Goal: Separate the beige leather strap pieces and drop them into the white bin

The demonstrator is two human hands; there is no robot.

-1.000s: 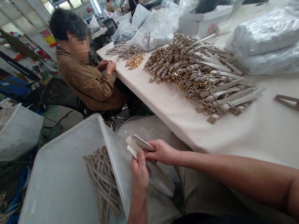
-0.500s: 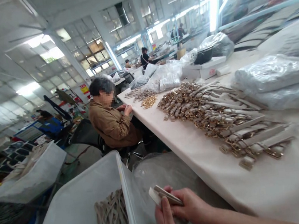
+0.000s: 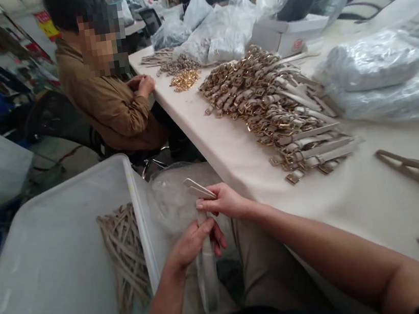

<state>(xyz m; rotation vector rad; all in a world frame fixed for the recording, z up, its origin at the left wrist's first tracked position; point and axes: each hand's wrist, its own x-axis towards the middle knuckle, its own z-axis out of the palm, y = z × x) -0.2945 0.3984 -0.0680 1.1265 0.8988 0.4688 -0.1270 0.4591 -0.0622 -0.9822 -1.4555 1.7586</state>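
Above my lap, a pale flat strap (image 3: 209, 280) hangs down in a long loop. My left hand (image 3: 195, 238) is closed on it partway along, thumb in front and fingers behind. Just above, my right hand (image 3: 226, 201) pinches the strap's upper part between thumb and fingers. Two thin stiff ends stick out to the left from the right-hand grip; whether they belong to one strap or two I cannot tell. Left of my hands, a white plastic bin (image 3: 66, 212) holds a bundle of similar grey-beige straps (image 3: 125, 255).
On the white-covered table (image 3: 229, 159) lies a large heap of straps with gold buckles (image 3: 276, 112). Behind it are small gold parts (image 3: 185, 80), plastic bags (image 3: 224, 31) and a white box (image 3: 290, 35). Wrapped packs (image 3: 378, 62) lie at right. A co-worker (image 3: 109, 98) sits at the table's left edge.
My view has tipped down and closer. My hands have shifted; the strap, earlier seen as short stacked ends between them, now hangs in a loop below the left hand.
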